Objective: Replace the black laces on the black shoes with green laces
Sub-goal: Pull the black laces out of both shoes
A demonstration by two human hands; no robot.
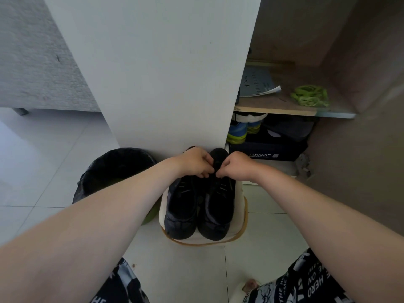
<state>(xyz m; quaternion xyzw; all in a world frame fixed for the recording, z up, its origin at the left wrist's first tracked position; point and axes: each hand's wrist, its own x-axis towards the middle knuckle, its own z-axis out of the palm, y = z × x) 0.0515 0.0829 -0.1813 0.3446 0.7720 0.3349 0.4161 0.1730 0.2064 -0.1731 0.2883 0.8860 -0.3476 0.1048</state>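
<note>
SHOE CABINET: A seated person's left hand (pixel 195 161) and right hand (pixel 237 166) met over the black shoes (pixel 181 212), which stood as a pair on a white stool (pixel 239 206). Both hands had fingers curled, tips pinched together at the top of the black laces (pixel 220 186) on the rt-side shoe. The strand was black on black & hard to make out, so what sat in each pinch was a judgement: prob. one lace end apiece, the first step of undoing.

The stool appeared to serve as a raised stand, bringing the pair w/in easy arm's reach. The shoes sat side by side, touching, long axes parallel & running from the person twd the cabinet panel (pixel 164 73) just behind the stool. Toes pointed at the panel, heels at the person, which put the lacing right under the fingertips.

The green laces (pixel 310 98) lay bundled on a shelf (pixel 275 107) above & to the rt of the stool, well apart from it, untouched, likely parked there until the eyelets were cleared. A bin (pixel 113 171) lined in black stood just left of the stool. A dark shoe box (pixel 269 153) sat behind & to the rt of it.
</note>
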